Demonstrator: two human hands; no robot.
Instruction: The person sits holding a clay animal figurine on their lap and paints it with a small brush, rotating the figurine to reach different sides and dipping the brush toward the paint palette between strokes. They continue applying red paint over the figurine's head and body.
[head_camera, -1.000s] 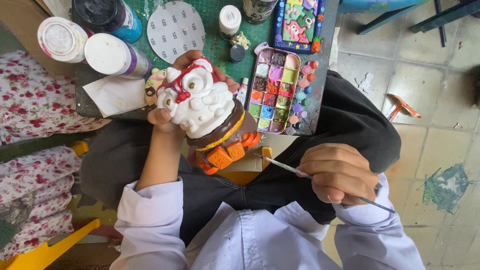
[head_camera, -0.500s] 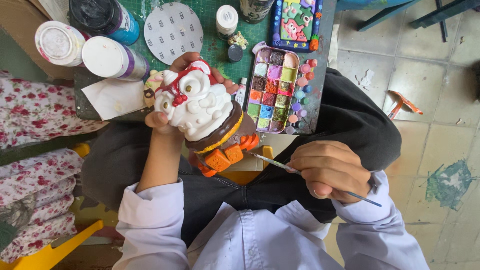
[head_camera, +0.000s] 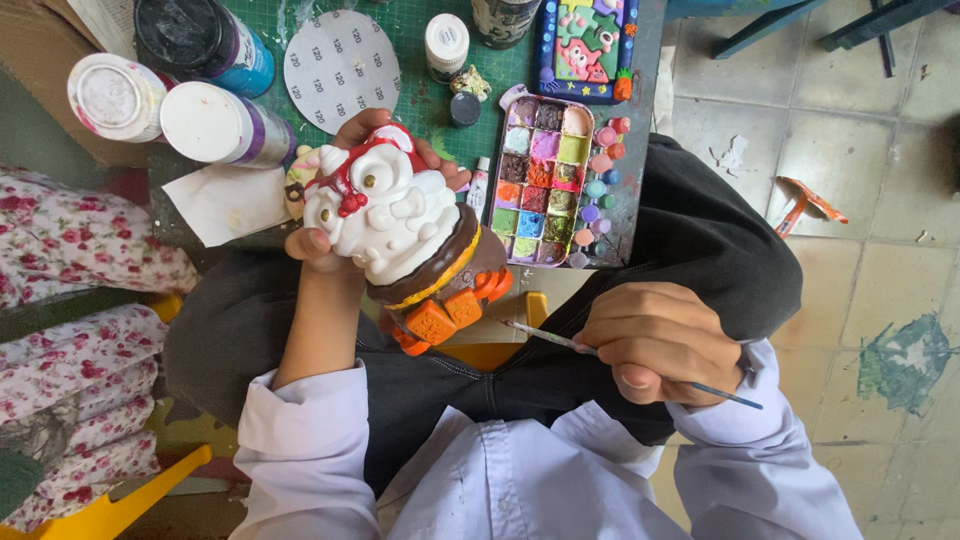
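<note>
I see the left hand (head_camera: 330, 215) wrapped around the figurine (head_camera: 400, 235), fingers behind its head, thumb in front, holding it tilted above the lap. The right hand (head_camera: 655, 340) pinches a brush (head_camera: 545, 334), whose tip is just beside the figurine's orange base. Beyond lies a green mat (head_camera: 420, 90) with a paint palette (head_camera: 545, 180) and jars (head_camera: 215, 125); the floor (head_camera: 860, 250) is tiled.

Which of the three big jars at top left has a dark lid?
The blue-walled jar with the black lid, farthest back; the two others have white lids.
</note>
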